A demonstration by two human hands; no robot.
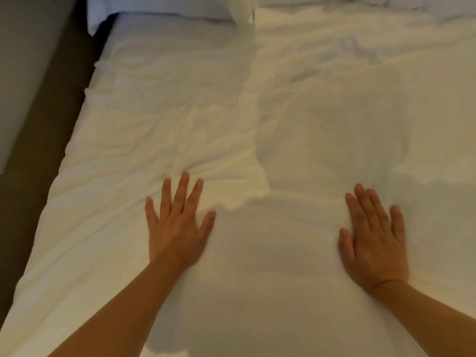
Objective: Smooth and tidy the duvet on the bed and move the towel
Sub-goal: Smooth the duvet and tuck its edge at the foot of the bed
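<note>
Your left hand [177, 225] & right hand [373, 240] press flat, fingers straight, well apart on the duvet [193, 130], wrinkles running twd the head edge; towel [243, 10] at far edge, nearer your left.

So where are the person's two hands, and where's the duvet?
left hand [177, 228], head view, back of the hand
right hand [373, 243], head view, back of the hand
duvet [164, 119], head view, wrinkled stretch beyond the left hand
</note>
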